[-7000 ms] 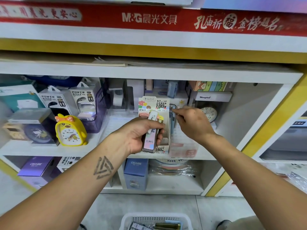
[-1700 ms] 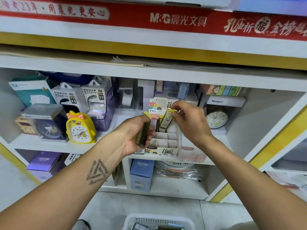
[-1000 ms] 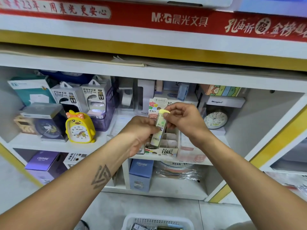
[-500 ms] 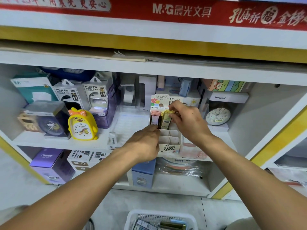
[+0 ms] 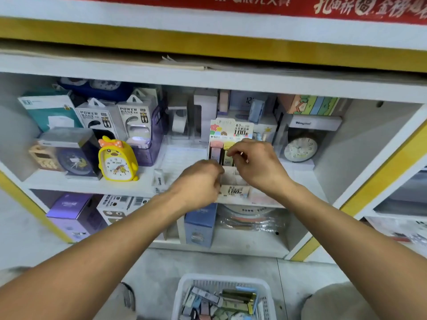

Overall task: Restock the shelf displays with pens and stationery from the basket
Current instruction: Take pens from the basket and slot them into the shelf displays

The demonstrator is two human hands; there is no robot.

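Observation:
A small cardboard display box (image 5: 234,191) with a printed header card stands on the middle shelf (image 5: 69,183). In its back row sit a pink-capped lead case (image 5: 216,151) and a yellow-capped lead case (image 5: 227,158); the front cells look empty. My right hand (image 5: 258,166) pinches the yellow-capped case from above. My left hand (image 5: 198,184) has its fingers curled against the box's left side and holds it. On the floor below me, a white basket (image 5: 184,282) contains several more stationery cases.
A yellow duck clock (image 5: 117,161) and power bank boxes (image 5: 136,116) fill the shelf's left. A round clock (image 5: 300,148) stands right of the display box. Purple (image 5: 69,211) and blue (image 5: 201,224) boxes sit on the lower shelf.
My right hand took a yellow-capped case from my left hand and lowered it into the back row beside the pink one. My left hand moved to the box's left side.

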